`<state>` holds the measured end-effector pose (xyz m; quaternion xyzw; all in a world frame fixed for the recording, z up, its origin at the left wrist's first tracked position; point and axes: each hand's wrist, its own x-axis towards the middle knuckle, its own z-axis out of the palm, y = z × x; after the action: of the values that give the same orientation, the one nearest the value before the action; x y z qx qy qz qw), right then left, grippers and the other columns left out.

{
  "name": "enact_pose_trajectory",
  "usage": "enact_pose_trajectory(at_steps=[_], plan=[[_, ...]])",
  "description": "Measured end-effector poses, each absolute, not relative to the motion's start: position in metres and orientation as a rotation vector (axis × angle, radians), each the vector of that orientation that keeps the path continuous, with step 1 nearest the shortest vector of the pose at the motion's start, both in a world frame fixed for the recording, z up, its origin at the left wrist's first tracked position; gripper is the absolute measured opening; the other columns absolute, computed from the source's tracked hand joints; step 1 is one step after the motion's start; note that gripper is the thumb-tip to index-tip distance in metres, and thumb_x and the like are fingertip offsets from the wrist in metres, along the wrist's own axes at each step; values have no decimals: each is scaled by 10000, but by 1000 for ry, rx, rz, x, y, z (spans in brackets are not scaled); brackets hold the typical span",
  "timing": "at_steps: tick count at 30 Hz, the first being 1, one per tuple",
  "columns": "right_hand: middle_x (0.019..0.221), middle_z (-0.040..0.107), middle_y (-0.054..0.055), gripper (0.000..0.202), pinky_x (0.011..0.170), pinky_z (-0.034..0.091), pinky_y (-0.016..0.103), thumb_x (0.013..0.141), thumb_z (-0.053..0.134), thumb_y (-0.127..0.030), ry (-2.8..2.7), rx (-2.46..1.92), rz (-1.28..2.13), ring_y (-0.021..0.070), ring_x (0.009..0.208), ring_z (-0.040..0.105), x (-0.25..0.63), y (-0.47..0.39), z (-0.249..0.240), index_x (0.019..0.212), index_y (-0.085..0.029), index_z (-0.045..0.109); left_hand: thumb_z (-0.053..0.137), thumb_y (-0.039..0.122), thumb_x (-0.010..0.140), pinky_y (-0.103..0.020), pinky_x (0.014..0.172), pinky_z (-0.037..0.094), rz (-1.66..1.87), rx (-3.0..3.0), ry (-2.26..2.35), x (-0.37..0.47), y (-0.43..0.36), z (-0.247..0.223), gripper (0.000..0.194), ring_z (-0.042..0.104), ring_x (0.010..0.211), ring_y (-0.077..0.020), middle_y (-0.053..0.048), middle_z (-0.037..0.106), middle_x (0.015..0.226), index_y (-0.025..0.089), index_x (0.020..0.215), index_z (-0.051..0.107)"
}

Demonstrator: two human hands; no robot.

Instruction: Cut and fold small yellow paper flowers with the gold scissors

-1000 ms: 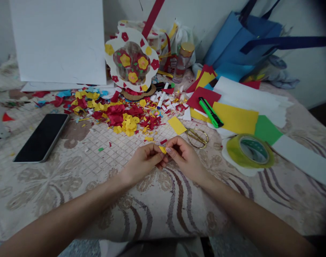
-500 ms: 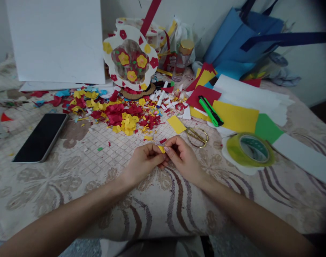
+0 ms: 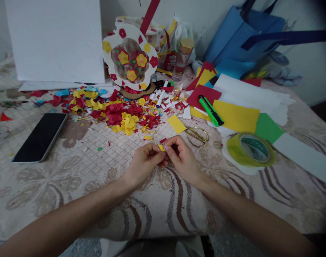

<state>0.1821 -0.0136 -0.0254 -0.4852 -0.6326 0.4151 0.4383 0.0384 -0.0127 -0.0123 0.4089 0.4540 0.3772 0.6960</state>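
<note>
Between my fingertips is a small piece of yellow paper, partly hidden by the fingers. My left hand pinches it from the left, thumb and finger closed on it. My right hand is closed in a pinch at the paper's right end. Both hands are low over the patterned tablecloth. Just beyond them lie a yellow paper rectangle and gold-handled scissors, whose blades are partly under that rectangle. A small red scrap is close to my fingers.
Cut paper flowers and scraps are heaped behind my hands. A flower-shaped paper lantern stands at the back. To the right are a green cutter, a tape roll and coloured sheets; a phone lies left.
Both hands keep their pinch in nearly the same place. The yellow piece and the right fingertips have shifted very slightly; the objects around them stay put.
</note>
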Motion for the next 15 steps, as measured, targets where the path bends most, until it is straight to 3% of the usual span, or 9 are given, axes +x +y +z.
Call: enact_pose_trajectory(at_steps=[9, 15], plan=[[797, 537, -13, 154, 612, 485, 263, 884, 517, -357, -1371, -1134, 1313, 109, 644, 557, 183, -11, -16, 921, -217, 463, 626, 213, 741, -203, 538, 471, 902, 926, 1038, 38, -13, -10, 126, 587, 532, -90, 14, 628, 595, 141, 695, 534], [672, 549, -20, 211, 602, 471, 265, 839, 585, -376, -1383, -1146, 1446, 122, 623, 545, 187, -10, -10, 761, -199, 501, 629, 220, 738, -225, 547, 479, 838, 1010, 1051, 35, -13, -2, 136, 585, 530, -101, 12, 620, 581, 149, 682, 527]])
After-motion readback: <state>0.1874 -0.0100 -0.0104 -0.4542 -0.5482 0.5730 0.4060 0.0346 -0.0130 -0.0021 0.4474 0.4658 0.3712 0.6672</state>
